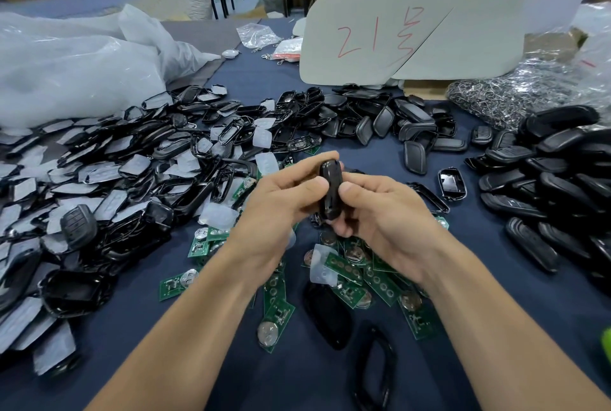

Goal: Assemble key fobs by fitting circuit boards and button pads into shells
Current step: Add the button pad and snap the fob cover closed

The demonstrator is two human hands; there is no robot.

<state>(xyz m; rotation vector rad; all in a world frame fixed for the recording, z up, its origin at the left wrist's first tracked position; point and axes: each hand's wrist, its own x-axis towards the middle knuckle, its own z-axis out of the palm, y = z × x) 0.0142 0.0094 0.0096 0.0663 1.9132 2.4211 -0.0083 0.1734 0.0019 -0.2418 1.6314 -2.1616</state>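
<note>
A black key fob (330,189) stands on edge between both my hands above the middle of the table. My left hand (281,199) pinches its left side with thumb and fingers. My right hand (380,215) grips its right side, thumb pressed against the shell. Green circuit boards (377,281) with round coin cells lie scattered under my hands. A translucent button pad (322,266) rests among them. A black shell half (327,314) and a black frame ring (377,367) lie on the cloth near me.
A heap of black frames and film-covered parts (109,172) fills the left. Black back shells (380,116) lie behind, finished fobs (555,179) pile at right. A grey board marked 21 (413,30), plastic bags (66,60) and a bag of metal rings (515,96) stand at the back.
</note>
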